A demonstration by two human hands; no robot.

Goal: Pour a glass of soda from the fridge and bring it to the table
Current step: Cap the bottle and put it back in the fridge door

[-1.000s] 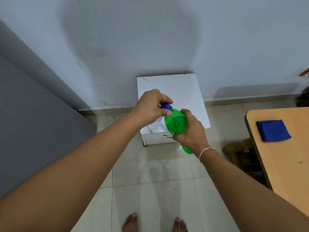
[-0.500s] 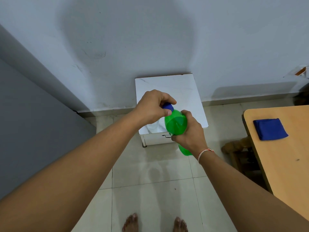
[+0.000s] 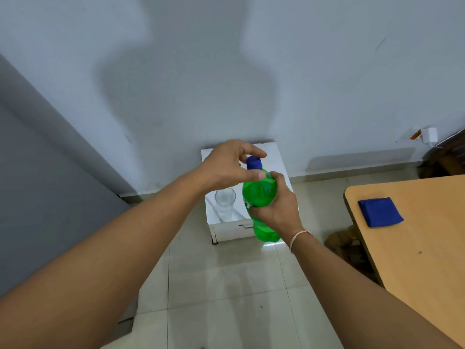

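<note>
Above the small white marble-topped stand [image 3: 273,157] at twelve o'clock, the left hand [image 3: 227,163] has opened from its full wrap a second ago: thumb and forefinger now pinch only the blue screw cap [image 3: 253,162], likely resetting for another twist. The empty clear drinking glass [image 3: 224,202], hidden before, shows on the stand. The right hand [image 3: 278,210] stays clamped round the green plastic soda bottle [image 3: 259,190]. The wooden table [image 3: 415,238] waits at three o'clock.

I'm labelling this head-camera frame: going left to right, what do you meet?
Grey panel → left hand on the blue cap → green bottle → right hand → blue cloth on the wooden table. The glass overlaps the hands' span, so it is omitted.
</note>
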